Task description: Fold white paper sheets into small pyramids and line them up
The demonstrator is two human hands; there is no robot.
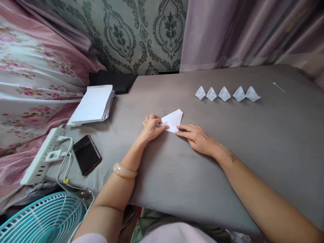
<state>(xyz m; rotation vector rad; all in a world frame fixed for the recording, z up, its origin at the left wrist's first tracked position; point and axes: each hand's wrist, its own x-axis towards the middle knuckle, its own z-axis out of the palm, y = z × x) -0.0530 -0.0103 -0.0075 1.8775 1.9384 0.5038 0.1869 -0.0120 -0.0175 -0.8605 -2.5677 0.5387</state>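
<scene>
A piece of folded white paper lies on the grey cloth between my two hands. My left hand grips its left end, fingers curled and the thumb lying on the paper's lower part. From the other side, my right hand reaches in with its fingers stretched out. The tips of its index and middle fingers touch the paper's lower right edge. Several finished-looking folded paper shapes, white and pointed like small boats, stand in a row farther back on the right.
At the back left sits a stack of white paper, with a black flat item behind it. A phone and a power strip with cables lie nearer. A turquoise fan fills the lower left corner. A thin stick rests far right.
</scene>
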